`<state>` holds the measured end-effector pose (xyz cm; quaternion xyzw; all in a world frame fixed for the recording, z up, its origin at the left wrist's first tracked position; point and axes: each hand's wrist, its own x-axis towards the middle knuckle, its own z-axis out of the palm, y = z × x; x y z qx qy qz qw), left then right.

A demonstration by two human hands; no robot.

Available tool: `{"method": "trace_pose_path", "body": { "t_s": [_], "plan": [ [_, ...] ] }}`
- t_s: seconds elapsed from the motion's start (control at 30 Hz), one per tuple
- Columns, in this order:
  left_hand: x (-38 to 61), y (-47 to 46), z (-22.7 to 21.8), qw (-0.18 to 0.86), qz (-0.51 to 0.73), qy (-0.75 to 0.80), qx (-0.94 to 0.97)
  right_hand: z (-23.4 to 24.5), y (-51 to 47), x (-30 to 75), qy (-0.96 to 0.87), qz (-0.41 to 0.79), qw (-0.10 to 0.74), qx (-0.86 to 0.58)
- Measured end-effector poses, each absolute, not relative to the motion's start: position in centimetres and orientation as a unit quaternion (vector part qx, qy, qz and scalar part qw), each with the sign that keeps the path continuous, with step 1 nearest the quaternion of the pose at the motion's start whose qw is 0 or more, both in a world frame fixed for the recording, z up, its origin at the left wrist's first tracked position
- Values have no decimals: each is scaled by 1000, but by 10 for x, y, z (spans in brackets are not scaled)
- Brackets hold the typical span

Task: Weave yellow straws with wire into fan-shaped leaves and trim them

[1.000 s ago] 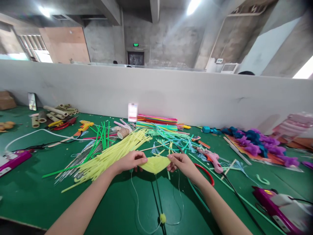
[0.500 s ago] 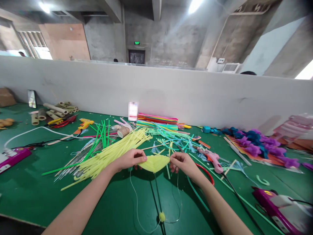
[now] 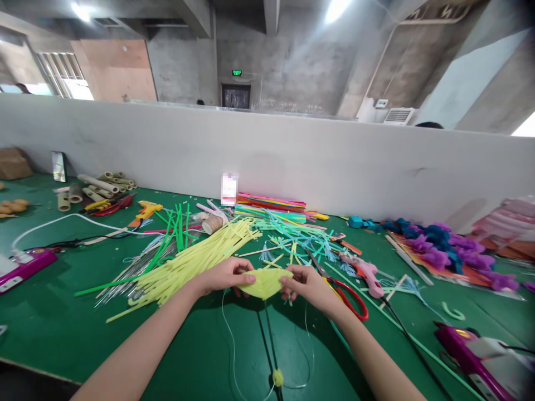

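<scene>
A pale yellow fan-shaped piece [image 3: 264,283], seemingly made of fuzzy pipe cleaners, is stretched between my two hands above the table. My left hand [image 3: 228,277] pinches its left corner with thumb and fingers. Its right corner sits between the thumb and fingers of my right hand [image 3: 304,285]. A thin dark stem [image 3: 271,334] runs down from the piece's lower point toward a small yellow ball [image 3: 278,378]. Thin clear thread loops down on both sides. Red-handled scissors [image 3: 351,299] lie just beyond my right wrist.
Yellow pipe cleaners [image 3: 200,256] are heaped at the left, near a yellow glue gun [image 3: 148,210]. A pink glue gun [image 3: 365,273] lies right of the scissors. Purple power strips [image 3: 29,271] stand at both sides. A white partition [image 3: 271,150] borders the green table.
My right hand has shifted slightly left and down, its fingers further over the piece's right corner. More of the scissors shows now. The whole view has moved slightly.
</scene>
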<state>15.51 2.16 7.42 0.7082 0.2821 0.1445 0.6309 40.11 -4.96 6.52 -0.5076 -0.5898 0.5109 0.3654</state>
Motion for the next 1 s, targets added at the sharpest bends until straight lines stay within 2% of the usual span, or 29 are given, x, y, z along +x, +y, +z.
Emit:
{"method": "trace_pose_path", "body": {
  "t_s": [0.3,0.63,1.0],
  "plan": [
    [164,16,69,679,117,270,673,71,-57,385,-591,528,367,-487],
    [164,13,78,645,154,284,693,75,-61,367,-535,510,385,-552],
    [163,12,77,601,143,288,732,77,-62,367,-506,532,399,-550]
  ]
}}
